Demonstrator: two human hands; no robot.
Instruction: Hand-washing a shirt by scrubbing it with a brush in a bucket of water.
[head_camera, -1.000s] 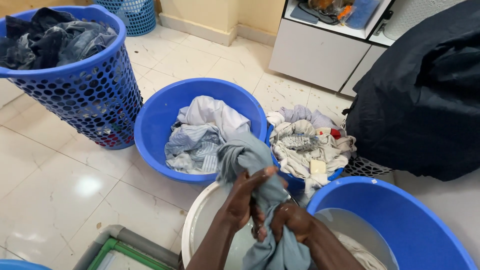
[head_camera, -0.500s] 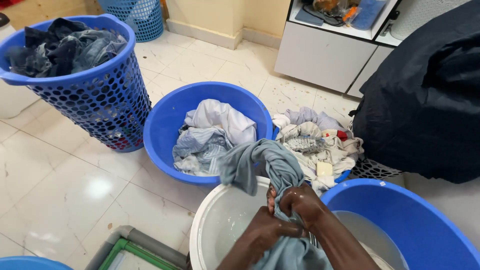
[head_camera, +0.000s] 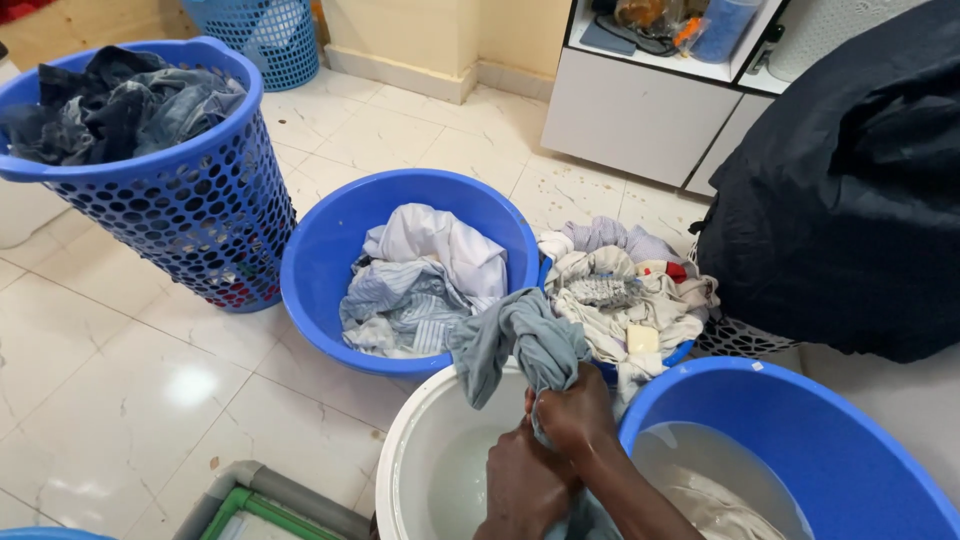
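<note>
Head view: we look down at our two hands working over a white basin (head_camera: 400, 470)
Right hand (head_camera: 575, 415): closed tight round a twisted grey garment (head_camera: 525, 345), gripping it just below its bunched top
Left hand (head_camera: 525, 485): also clenched on the same cloth, lower down, knuckles touching the right hand at its 7 o'clock
Grey garment: wrung into a rope between our fists, its loose end flopping over toward 11 o'clock, above the basin rim
White basin: directly beneath the hands, water showing inside
Step in hand: by our judgement, wringing the wet piece out over the basin
Next move calls for: a firm counter-twist of both fists, keeping the cloth above the water so the drips fall inside
Blue tub (head_camera: 800, 440): at 3 o'clock, just beside the basin, holding water and pale cloth
Blue bowl (head_camera: 330, 250): at 11 o'clock, with white and striped clothes
Heap of pale laundry (head_camera: 620, 290): at 12 o'clock, a bar of soap (head_camera: 642, 338) lying on it
Perforated blue basket (head_camera: 190, 210): far at 10 o'clock, full of dark clothes
</note>
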